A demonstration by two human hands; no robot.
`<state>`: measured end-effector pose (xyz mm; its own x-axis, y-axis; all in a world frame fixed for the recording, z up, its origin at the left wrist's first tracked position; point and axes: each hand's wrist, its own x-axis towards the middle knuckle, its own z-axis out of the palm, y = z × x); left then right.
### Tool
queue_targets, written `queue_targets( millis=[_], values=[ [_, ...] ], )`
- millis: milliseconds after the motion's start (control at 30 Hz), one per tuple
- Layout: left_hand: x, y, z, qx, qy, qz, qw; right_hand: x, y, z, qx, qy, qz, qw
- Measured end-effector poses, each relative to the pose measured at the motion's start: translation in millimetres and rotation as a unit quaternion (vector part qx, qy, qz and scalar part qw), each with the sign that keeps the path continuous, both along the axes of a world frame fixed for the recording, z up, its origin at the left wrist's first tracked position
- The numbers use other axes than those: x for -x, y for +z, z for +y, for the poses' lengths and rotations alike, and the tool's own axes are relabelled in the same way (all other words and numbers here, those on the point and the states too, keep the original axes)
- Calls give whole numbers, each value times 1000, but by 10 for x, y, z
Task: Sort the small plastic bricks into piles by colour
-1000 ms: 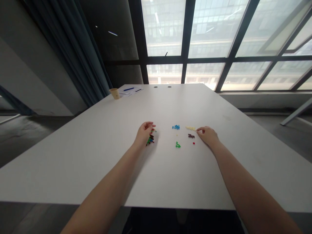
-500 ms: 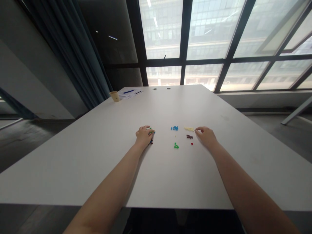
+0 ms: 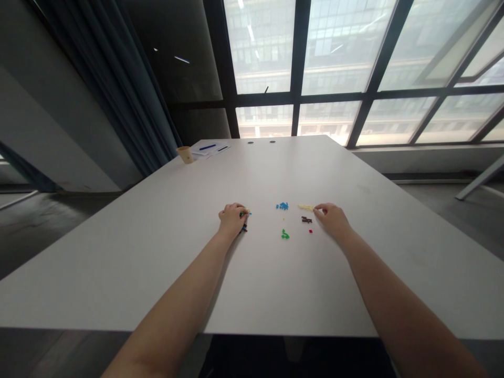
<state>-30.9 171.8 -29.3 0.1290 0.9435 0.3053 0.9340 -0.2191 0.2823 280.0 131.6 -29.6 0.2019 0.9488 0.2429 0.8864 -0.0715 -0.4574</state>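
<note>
Several yellow pieces (image 3: 305,207) lie beside the right fingers (image 3: 320,207).

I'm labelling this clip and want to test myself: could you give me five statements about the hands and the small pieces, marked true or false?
1. The left hand partly covers a mixed-colour pile. True.
2. The right hand is nearest the red piece. False: the right hand is at the pale yellow pieces.
3. The red piece lies nearer the person than the brown pieces. True.
4. The green pieces lie farther away than the blue pieces. False: the green pieces are nearer.
5. The blue pieces lie between the two hands. True.
</note>
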Motion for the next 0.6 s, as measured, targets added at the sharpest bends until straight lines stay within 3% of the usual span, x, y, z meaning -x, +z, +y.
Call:
queue_targets(
  millis=[333,467,600],
  values=[
    [-38,34,-28,-14,-6,11,1000,19,22,-24,1,6,0,1000],
    [-55,124,-74,-23,-55,-77,995,41,49,-39,-5,13,3,1000],
    [-139,227,-227,9,-133,-186,974,118,115,-90,-22,35,6,999]
  ],
)
